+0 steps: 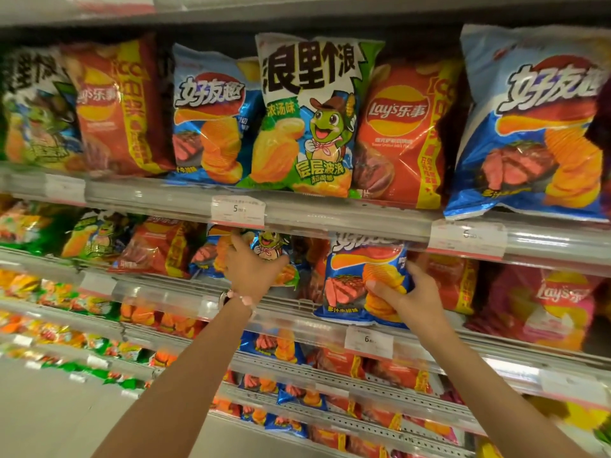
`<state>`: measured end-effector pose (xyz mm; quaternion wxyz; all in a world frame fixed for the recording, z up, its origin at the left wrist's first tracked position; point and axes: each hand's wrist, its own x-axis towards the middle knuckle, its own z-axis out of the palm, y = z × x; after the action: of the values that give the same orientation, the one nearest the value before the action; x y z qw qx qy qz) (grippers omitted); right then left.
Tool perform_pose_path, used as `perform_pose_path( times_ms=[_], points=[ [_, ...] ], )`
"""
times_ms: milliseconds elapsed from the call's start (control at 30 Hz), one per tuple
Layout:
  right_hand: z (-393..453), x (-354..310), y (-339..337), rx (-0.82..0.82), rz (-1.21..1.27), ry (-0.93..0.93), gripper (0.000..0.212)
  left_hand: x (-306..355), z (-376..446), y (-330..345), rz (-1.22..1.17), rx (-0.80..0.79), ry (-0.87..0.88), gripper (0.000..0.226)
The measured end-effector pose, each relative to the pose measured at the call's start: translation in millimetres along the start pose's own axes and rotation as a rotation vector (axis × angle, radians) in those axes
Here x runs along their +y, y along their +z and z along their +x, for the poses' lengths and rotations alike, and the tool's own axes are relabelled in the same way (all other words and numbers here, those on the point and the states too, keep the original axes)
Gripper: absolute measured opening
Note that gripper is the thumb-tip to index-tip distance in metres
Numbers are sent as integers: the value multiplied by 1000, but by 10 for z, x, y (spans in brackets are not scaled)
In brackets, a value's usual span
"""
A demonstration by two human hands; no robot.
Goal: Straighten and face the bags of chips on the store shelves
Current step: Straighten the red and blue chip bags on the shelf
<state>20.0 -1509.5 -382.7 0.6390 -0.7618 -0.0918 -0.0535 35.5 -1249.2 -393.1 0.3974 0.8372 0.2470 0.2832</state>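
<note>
On the second shelf, my right hand (410,292) grips a blue chip bag with a steak picture (350,276), held upright with its bottom edge over the shelf's front rail. My left hand (253,266) is pressed onto a bag with a green cartoon turtle (272,246), fingers closed around its front, beside a blue steak bag (206,256). The top shelf holds a faced row: a blue bag (211,117), a white-green turtle bag (307,117), a red Lay's bag (396,133) and a large blue bag (535,127).
Clear plastic rails with price tags (238,209) (368,342) front each shelf. Red bags (155,246) and a pink Lay's bag (549,302) share the second shelf. Lower shelves (330,385) carry several smaller bags. Pale floor shows at the lower left.
</note>
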Motion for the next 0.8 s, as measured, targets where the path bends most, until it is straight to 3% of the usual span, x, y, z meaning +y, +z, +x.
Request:
perform_pose_path(
  times_ms=[200,400,700,800],
  points=[
    [-6,-49,300,-30,-80,-11,24,-154,65,-463,123,-4,51,115],
    [59,-136,872,-31,-163,7,25,-458,189,-889,73,16,78,120],
    [480,-57,1844,91,-447,103,42,-848,518,-1303,41,-96,118,117],
    [579,48,2053,93,-430,116,53,-1007,620,-1324,17,-156,165,111]
  ],
)
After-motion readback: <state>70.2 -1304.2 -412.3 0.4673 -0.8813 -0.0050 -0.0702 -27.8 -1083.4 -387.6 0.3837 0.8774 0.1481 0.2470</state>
